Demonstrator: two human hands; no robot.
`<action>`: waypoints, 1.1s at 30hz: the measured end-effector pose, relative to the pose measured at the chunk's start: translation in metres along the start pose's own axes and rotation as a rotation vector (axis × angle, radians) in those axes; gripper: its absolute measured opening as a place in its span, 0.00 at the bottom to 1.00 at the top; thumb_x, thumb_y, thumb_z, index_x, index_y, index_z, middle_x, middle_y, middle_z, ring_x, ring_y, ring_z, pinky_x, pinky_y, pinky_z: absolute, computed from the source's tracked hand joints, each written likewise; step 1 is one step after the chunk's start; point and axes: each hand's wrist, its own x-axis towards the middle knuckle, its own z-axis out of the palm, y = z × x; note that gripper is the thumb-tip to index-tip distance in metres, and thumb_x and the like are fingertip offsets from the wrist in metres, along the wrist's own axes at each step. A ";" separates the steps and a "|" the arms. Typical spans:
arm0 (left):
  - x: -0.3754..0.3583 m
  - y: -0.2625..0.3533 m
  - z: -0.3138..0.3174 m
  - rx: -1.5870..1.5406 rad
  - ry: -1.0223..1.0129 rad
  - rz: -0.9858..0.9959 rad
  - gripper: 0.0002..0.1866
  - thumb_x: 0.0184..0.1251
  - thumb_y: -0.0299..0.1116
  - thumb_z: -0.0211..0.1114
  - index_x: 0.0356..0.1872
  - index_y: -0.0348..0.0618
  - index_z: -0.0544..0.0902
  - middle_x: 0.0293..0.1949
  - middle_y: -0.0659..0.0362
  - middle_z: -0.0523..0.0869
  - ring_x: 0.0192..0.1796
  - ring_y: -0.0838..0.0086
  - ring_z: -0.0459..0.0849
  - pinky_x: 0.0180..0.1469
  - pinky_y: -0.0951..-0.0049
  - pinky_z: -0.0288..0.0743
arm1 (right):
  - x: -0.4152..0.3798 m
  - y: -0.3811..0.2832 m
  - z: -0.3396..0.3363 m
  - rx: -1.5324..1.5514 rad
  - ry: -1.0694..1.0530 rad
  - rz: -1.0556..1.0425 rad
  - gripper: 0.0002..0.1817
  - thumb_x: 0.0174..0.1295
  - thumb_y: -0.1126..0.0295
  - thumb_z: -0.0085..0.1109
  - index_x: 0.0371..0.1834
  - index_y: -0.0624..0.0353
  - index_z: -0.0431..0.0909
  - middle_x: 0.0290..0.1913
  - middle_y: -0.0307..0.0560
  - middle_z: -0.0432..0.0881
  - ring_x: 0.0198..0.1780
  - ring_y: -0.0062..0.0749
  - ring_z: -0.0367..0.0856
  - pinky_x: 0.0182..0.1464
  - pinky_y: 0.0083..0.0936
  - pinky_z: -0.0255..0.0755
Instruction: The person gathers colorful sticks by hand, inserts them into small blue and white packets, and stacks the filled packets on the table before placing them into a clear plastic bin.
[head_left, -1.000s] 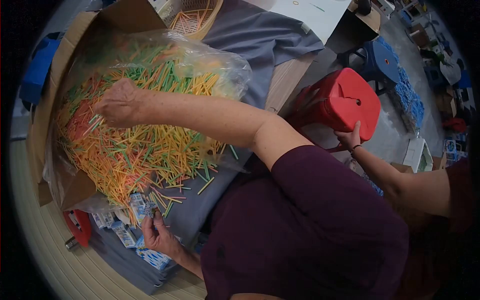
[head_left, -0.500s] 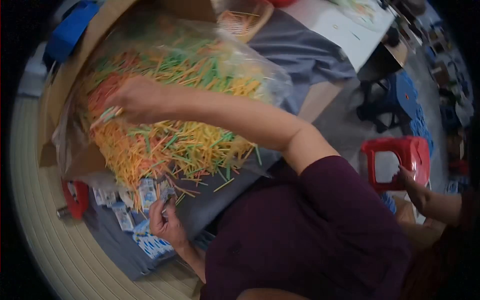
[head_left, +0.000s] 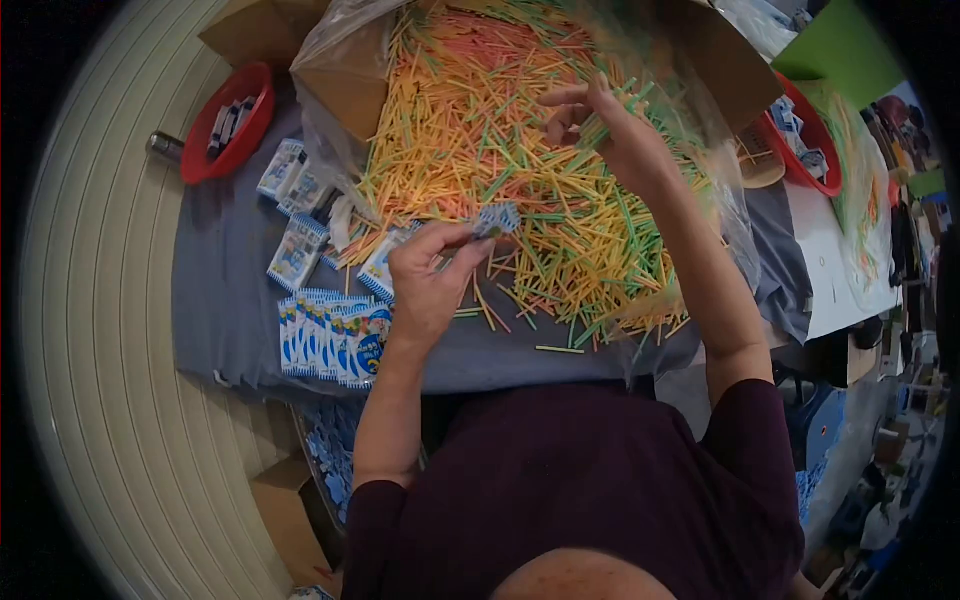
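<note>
My left hand (head_left: 430, 280) pinches a small blue and white packet (head_left: 496, 219) at the near edge of the stick pile. Above the pile on the right, my right hand (head_left: 610, 130) is curled around several green and pale sticks (head_left: 628, 104). Thin sticks (head_left: 470, 130) in yellow, orange, pink and green spill from a clear plastic bag (head_left: 740, 215). Flat blue packets (head_left: 330, 338) lie overlapping on the grey cloth, with more packets (head_left: 297, 252) left of the pile.
Red bowls holding packets stand at the left (head_left: 262, 118) and right (head_left: 826, 172). A dark metal cylinder (head_left: 165, 147) is beside the left one. Cardboard flaps (head_left: 355, 92) border the pile. A cardboard box (head_left: 290, 510) stands low at the left.
The view has turned and shifted. My right hand has moved from the pile's left part to its right side, with sticks in it. My left hand still holds a packet, now beside the pile's near edge.
</note>
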 end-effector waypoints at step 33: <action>0.085 -0.015 0.048 -0.535 -0.043 -0.121 0.11 0.67 0.27 0.67 0.48 0.34 0.85 0.36 0.63 0.87 0.35 0.86 0.82 0.39 0.83 0.79 | 0.044 -0.012 0.015 -0.523 -0.103 0.031 0.37 0.71 0.35 0.35 0.68 0.50 0.73 0.54 0.47 0.80 0.58 0.32 0.75 0.56 0.34 0.71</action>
